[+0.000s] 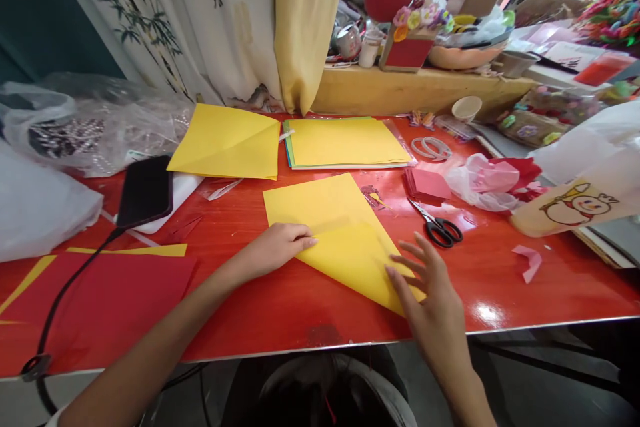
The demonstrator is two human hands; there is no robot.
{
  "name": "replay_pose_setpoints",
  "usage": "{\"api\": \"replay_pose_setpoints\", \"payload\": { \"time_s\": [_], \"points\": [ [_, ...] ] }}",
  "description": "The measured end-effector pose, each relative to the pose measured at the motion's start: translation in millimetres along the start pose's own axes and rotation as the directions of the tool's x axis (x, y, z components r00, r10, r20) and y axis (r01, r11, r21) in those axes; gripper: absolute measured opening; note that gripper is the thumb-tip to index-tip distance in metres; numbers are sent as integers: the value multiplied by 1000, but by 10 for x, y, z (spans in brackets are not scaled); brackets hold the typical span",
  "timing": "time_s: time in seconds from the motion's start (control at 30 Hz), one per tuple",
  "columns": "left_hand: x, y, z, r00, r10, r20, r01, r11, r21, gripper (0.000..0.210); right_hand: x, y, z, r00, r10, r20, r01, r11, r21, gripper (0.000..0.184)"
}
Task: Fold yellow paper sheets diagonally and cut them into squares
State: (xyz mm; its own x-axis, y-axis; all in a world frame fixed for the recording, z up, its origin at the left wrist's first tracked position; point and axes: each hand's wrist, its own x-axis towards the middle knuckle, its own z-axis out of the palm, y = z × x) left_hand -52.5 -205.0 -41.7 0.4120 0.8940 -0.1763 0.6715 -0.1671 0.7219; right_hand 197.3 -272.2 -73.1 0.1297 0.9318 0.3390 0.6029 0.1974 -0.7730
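Observation:
A sheet of yellow paper (345, 227) lies on the red table in front of me, with its near part folded over along a slanting edge. My left hand (280, 245) is closed at the left end of that fold, thumb and fingers gripping the paper. Over the right corner of the sheet, my right hand (425, 280) is spread, fingertips at the paper and nothing held. Black-handled scissors (437, 227) lie just beyond my right hand, near a small stack of red paper squares (427, 185).
Behind are a yellow sheet (230, 140) and a stack of coloured paper (347, 143). At left lie a corded phone (145, 190), red paper (100, 293) and plastic bags (45, 200). A drink cup (575, 203) leans at right. The table's near edge (350, 347) runs close to me.

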Motion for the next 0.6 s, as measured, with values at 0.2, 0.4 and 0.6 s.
{"api": "replay_pose_setpoints", "payload": {
  "time_s": [0.2, 0.4, 0.6],
  "points": [
    [53, 21, 70, 985, -91, -149, 98, 994, 45, 30, -4, 264, -272, 992, -2, 123, 43, 943, -330, 46],
    [107, 5, 140, 972, -68, -223, 98, 987, 127, 28, -235, 324, -309, 975, -201, 96, 222, 908, -354, 43],
    [162, -10, 214, 968, -11, -251, 64, 976, 207, 29, -455, 335, -294, 904, -411, 117, 421, 811, -407, 54]
  ]
}}
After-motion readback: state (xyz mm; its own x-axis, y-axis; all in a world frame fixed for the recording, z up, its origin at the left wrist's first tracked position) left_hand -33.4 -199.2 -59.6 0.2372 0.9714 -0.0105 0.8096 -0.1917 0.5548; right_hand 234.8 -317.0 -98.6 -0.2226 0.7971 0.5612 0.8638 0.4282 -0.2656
